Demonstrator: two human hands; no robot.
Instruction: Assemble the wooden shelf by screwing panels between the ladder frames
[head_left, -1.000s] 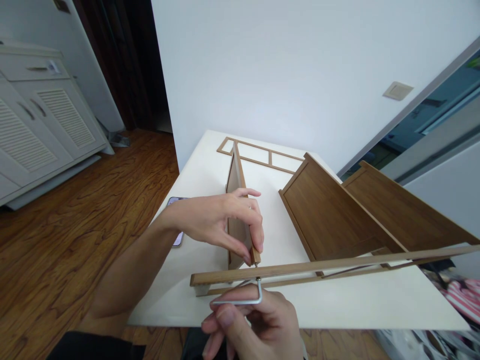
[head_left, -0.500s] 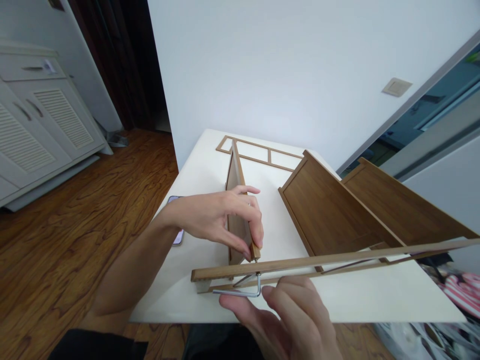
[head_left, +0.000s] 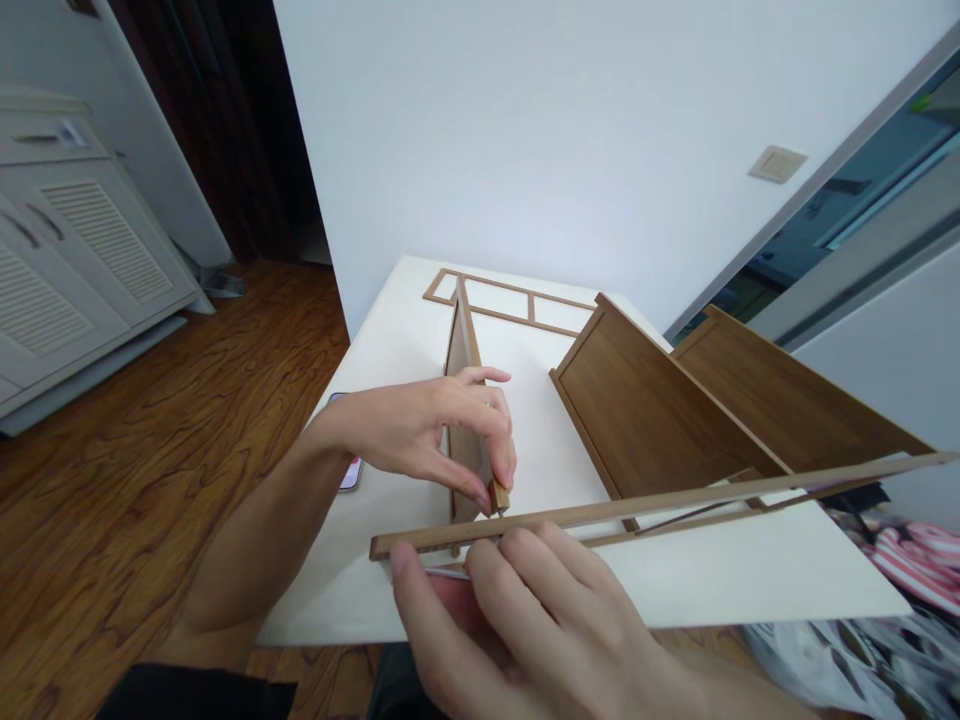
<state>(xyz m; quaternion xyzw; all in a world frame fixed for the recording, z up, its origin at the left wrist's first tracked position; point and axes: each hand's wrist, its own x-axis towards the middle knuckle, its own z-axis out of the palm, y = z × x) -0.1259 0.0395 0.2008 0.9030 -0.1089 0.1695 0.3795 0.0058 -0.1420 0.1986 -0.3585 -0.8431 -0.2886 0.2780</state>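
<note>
My left hand (head_left: 454, 430) pinches the near end of an upright wooden panel (head_left: 466, 455) between thumb and fingers. A screw tip shows between that panel end and a long wooden frame (head_left: 630, 510), which stands on edge along the front of the table. My right hand (head_left: 540, 610) is closed at the near side of this frame, its thumb by the frame's left end. Between the thumb and fingers a sliver of a silver hex key (head_left: 448, 572) shows; the rest lies hidden behind the fingers.
Two larger wooden panels (head_left: 660, 410) (head_left: 795, 390) lean at the right, meeting the long frame. A flat slatted frame (head_left: 531, 305) lies at the back of the white table (head_left: 517, 350). A phone (head_left: 350, 475) is partly under my left forearm. Plastic bags (head_left: 847, 660) sit below at right.
My right hand has moved up and left, its fingers now covering most of the hex key, which was plainly visible before. My left hand keeps its pinch on the panel. The view has shifted slightly.
</note>
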